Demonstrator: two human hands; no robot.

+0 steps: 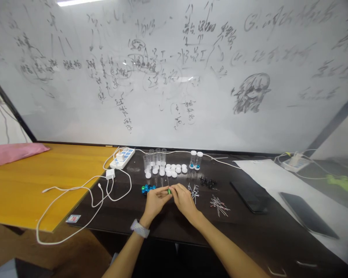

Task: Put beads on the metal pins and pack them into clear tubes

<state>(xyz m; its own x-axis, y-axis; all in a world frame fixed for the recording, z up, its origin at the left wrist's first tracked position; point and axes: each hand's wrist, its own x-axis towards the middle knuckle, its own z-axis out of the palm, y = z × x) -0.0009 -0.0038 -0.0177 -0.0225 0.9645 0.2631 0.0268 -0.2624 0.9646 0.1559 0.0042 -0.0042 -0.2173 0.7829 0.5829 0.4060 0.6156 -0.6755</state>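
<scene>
My left hand (156, 201) and my right hand (185, 200) meet above the dark table, fingertips pinched together. Between them is a small green piece (169, 191), mostly covered by the fingers. A thin metal pin seems to stick up from it. Just left of my left hand lies a cluster of blue and green balls (148, 189). Bent metal pieces (194, 192) lie beside my right hand, with thin metal pins (219, 205) farther right and small black parts (208, 182) behind. White caps (174, 174) are grouped beyond my fingers.
Clear tubes (163, 156) stand at the back, left of two white-capped tubes (193, 159) with blue balls inside. A power strip (123, 158) and white cables lie left. Two dark flat devices, one a black slab (248, 196), lie right. A whiteboard (168, 131) rises behind.
</scene>
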